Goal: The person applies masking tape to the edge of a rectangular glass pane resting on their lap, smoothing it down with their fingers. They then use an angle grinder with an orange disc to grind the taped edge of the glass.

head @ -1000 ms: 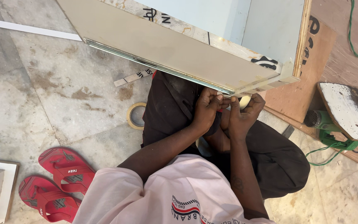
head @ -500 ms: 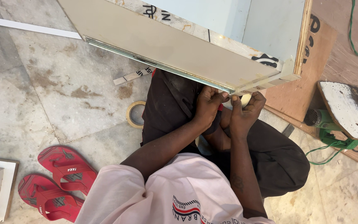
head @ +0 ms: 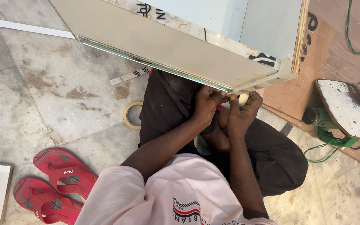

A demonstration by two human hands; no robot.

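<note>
My left hand: my left hand point(head: 207, 104) is curled shut just under the corner of the big cream board box point(head: 176, 54). Its fingers pinch something small and red. I cannot tell what the red thing is.
My right hand: my right hand point(head: 242, 112) is right beside my left hand, and they touch. Its fingers are bent and closed around a small pale roll point(head: 242, 99). It looks like tape, but most of it is hidden.
Where the box is: it stands on the floor in front of my knees. Its long lower edge has a thin shiny strip point(head: 155, 63) along it. That strip ends at the corner, just above my hands.
The step now: I think I am working on the end of the strip at the corner, holding it with both hands pressed close.
What the work needs: I think it needs small, careful finger moves. The corner is tight, and my hands hide most of it.
Near me: a ring of brown tape point(head: 133, 115) lies flat on the grey stone floor point(head: 55, 96), just left of my knee. Two red flip-flops point(head: 53, 183) lie lower left, well apart from my hands.
Far right: a green power tool point(head: 323, 123) with a green cord sits near a white speckled board point(head: 346, 108).
</note>
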